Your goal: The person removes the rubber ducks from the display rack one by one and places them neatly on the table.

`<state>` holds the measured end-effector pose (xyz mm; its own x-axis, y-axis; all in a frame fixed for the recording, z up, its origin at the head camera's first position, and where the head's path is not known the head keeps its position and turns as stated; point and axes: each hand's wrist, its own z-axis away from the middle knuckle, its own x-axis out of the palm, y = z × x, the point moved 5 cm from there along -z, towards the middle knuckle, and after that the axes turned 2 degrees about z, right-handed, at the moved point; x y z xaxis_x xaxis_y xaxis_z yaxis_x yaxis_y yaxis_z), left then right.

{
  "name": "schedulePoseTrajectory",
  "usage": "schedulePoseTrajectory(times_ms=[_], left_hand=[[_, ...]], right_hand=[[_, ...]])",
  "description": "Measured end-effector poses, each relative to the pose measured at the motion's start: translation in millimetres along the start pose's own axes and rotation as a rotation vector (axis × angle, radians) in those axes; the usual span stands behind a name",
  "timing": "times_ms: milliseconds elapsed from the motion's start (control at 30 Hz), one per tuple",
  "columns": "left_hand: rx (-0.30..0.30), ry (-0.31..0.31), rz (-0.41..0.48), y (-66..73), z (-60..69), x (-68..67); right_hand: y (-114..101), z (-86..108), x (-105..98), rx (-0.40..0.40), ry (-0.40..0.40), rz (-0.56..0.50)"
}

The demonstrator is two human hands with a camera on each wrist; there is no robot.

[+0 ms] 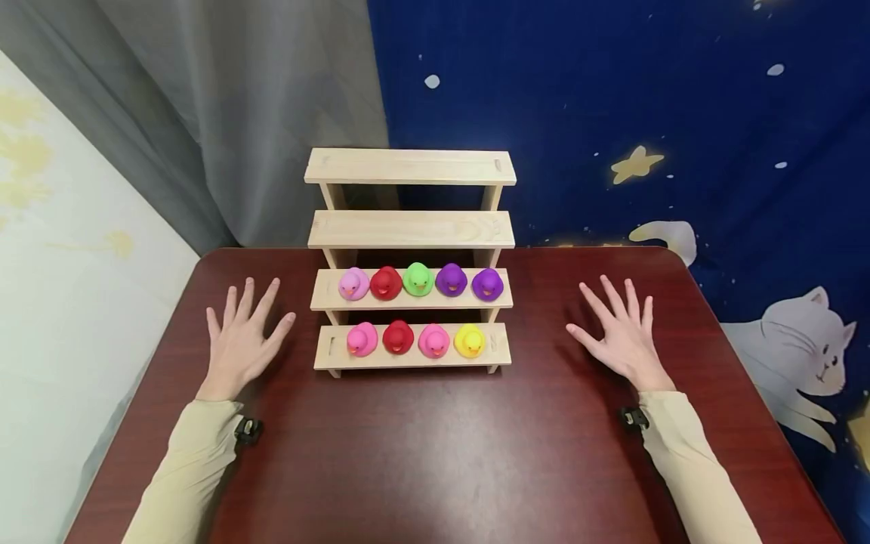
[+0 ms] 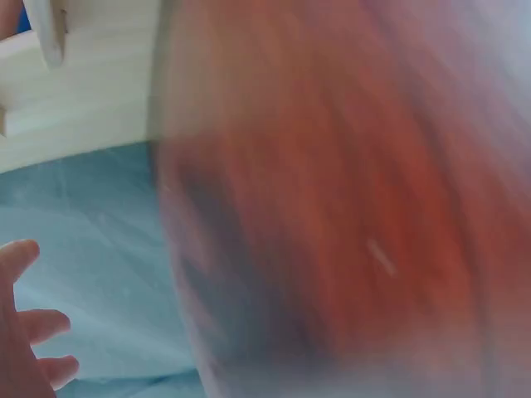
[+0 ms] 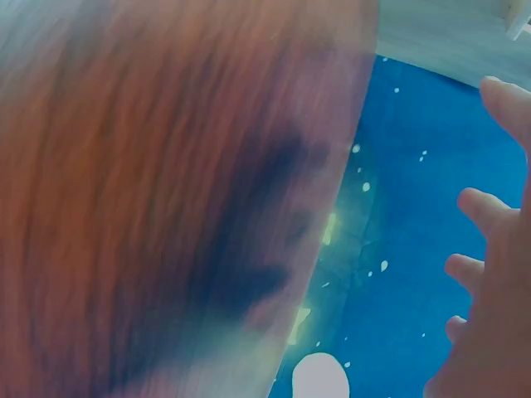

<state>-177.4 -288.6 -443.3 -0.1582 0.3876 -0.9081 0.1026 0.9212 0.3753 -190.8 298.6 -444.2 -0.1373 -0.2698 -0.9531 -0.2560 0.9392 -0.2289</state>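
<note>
My left hand point(image 1: 239, 344) is spread over the left side of the table, fingers straight and holding nothing. On the right side my right hand point(image 1: 621, 336) is spread likewise, apart from everything. Between them stands a stepped wooden rack point(image 1: 411, 229) with several shelves. Its second shelf from the bottom carries a light pink duck point(image 1: 354, 284), a red duck point(image 1: 386, 283), a green duck point(image 1: 418, 279) and two purple ducks point(image 1: 451, 279). Along the lowest shelf sit a pink duck point(image 1: 362, 339), a red duck point(image 1: 398, 338), another pink duck point(image 1: 434, 341) and a yellow duck point(image 1: 470, 341).
The dark red table point(image 1: 408, 453) has its back edge just behind the rack. A grey curtain point(image 1: 258, 113) and a starry blue cloth point(image 1: 544, 113) hang behind. A white patterned surface point(image 1: 75, 264) borders the left side. Both upper shelves show bare wood.
</note>
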Motion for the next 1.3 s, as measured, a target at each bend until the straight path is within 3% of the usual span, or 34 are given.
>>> schedulePoseTrajectory(times_ms=[467,800,1100,1300], left_hand=[[0.058,0.098,0.251,43.4,-18.1,-14.0],[0.12,0.144,0.459,68.7,-43.4,-18.8],[0.134,0.164,0.49,81.0,-56.2,-23.0],[0.1,0.17,0.516,77.8,-51.5,-20.6]], right_hand=[[-28.7,-16.1,-4.6,-0.105,0.213,-0.149],[-57.4,-30.8,-3.9,-0.11,0.308,-0.324],[-76.4,-37.8,-1.4,-0.108,0.317,-0.41],[-89.0,-40.1,-6.3,-0.153,0.362,-0.463]])
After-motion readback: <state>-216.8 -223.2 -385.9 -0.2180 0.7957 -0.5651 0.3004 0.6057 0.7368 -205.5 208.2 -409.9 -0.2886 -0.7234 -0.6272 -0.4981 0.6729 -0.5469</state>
